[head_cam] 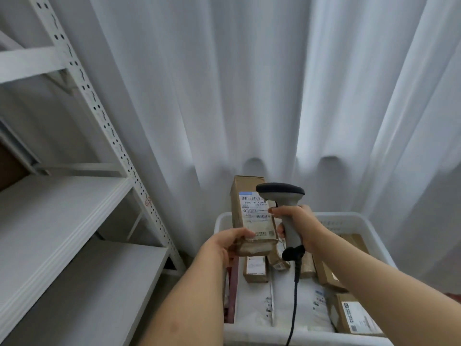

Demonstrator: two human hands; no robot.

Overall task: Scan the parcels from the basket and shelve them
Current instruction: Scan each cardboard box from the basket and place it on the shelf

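- The step in hand looks like scanning: the left hand grips the near end of a long brown box, thumb on its label side, and holds it upright above the far left corner of the basket.
- The box's white label faces the camera, with barcodes showing on it.
- The right hand is curled round the grey handle of the scanner, forefinger forward at the trigger side. The scanner's dark head sits just right of the label's top edge, overlapping the box in this view.
- Whether the head points squarely at the barcode I cannot tell; no scan light shows on the label.
- The scanner's black cable hangs down across the basket to the near edge.
- Next move, as I judge it: get a read off the barcode, then carry the box left to the shelf. That calls for the left hand to keep its grip and swing the box well away from the basket, while the cable stays free of the other parcels.
- The white basket holds more parcels: small brown boxes in the middle, a white mailer near, and a labelled box at the near right. Much of the task appears left to do.
- The white shelf unit stands on the left, with a slotted upright and bare boards in the part that shows.
- A pale curtain fills the far side.
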